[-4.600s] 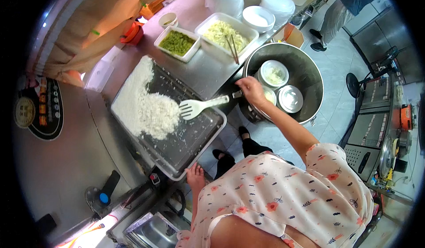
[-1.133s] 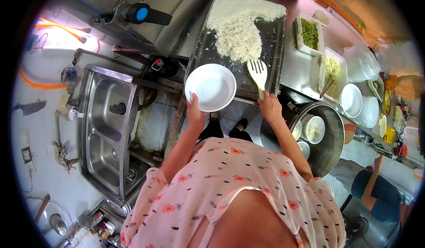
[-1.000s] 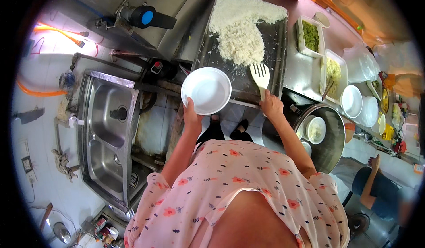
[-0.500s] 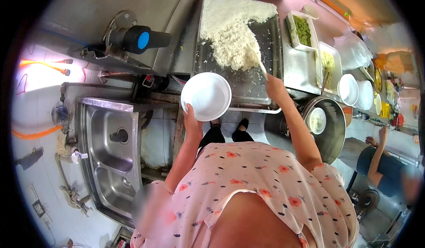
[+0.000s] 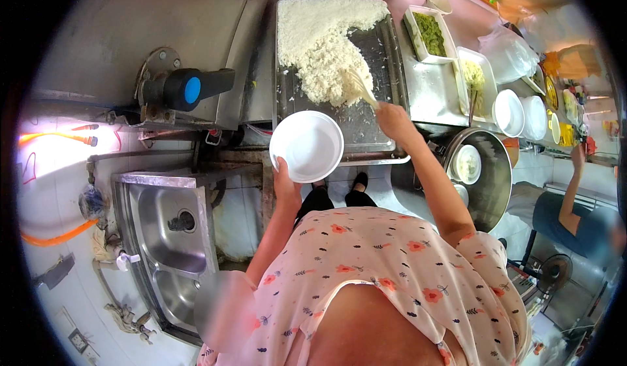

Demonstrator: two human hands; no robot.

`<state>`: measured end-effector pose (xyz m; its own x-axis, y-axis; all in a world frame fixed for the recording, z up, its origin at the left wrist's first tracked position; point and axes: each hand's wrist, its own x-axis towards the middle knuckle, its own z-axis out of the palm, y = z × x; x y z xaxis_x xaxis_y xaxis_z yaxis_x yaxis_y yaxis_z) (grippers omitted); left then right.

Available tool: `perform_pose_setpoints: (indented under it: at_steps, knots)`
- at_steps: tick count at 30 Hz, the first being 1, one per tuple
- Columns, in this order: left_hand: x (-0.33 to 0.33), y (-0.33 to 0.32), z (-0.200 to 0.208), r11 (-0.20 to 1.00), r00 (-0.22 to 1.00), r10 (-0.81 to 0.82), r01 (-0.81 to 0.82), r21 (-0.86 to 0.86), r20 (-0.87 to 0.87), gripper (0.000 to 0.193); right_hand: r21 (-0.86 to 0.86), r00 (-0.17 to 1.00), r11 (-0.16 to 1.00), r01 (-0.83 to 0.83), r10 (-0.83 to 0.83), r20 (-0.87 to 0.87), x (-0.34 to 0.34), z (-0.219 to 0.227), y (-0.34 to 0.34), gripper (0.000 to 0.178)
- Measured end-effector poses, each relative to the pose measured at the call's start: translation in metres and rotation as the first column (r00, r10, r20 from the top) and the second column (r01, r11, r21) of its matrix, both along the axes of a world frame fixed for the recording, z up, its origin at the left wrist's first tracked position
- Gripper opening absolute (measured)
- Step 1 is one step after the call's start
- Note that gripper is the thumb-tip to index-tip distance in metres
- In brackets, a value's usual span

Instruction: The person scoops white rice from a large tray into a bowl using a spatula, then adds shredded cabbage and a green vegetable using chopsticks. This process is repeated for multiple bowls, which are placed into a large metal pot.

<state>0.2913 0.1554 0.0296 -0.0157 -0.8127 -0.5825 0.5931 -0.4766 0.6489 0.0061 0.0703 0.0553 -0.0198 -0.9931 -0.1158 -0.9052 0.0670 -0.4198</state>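
My left hand (image 5: 286,186) grips the rim of a round white bowl (image 5: 307,145), tilted so its inside shows; nothing can be seen in it. The bowl hangs over the near edge of a wide metal tray (image 5: 386,49). White cooked rice (image 5: 326,55) covers the far and left part of that tray, with a loosened heap toward the middle. Closed round its handle, my right hand (image 5: 396,125) holds a pale rice paddle (image 5: 367,95). The paddle's blade touches the right side of the heap, its tip partly within the grains.
Right of the tray stand a container of green food (image 5: 430,34), one of pale yellow shreds (image 5: 473,78) and white bowls (image 5: 508,113). A large metal pot (image 5: 496,189) sits below them. On the left are a double sink (image 5: 166,235) and a black-handled valve (image 5: 186,88). Another person (image 5: 565,219) is at far right.
The paddle's blade has shifted against the heap and its handle leans lower. My right hand has come slightly nearer. The bowl stays in my left hand, and the whole view has turned a little.
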Motion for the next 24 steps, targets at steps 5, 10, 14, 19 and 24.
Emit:
perform_pose_setpoints:
  at_steps: [5, 10, 14, 19, 24]
  knots:
    - [-0.001, 0.000, -0.002, 0.998, 1.000, 0.000, -0.001, -0.063, -0.018, 0.053, -0.051, 0.997, 0.998, -0.038, 0.041, 0.064, -0.015, 0.018, 0.003, 0.019]
    - [-0.006, -0.003, -0.011, 0.999, 0.999, -0.034, 0.035, -0.022, 0.034, 0.054, 0.089, 0.994, 0.995, 0.038, -0.047, 0.100, 0.000, 0.019, -0.011, 0.018]
    - [-0.003, 0.001, -0.015, 0.993, 0.976, -0.068, 0.087, -0.084, 0.207, 0.055, 0.353, 0.981, 0.935, 0.015, -0.082, 0.176, -0.030, 0.039, 0.015, 0.026]
    - [-0.006, 0.004, -0.025, 0.946, 0.861, -0.241, 0.312, -0.091, 0.448, 0.053, 0.775, 0.476, 0.621, 0.117, -0.720, 0.505, -0.023, 0.039, 0.057, 0.023]
    - [-0.011, 0.003, -0.011, 0.872, 0.675, -0.348, 0.487, -0.039, 0.651, 0.054, 0.739, 0.147, 0.671, 0.059, -0.738, 0.658, 0.017, -0.023, 0.024, 0.020]
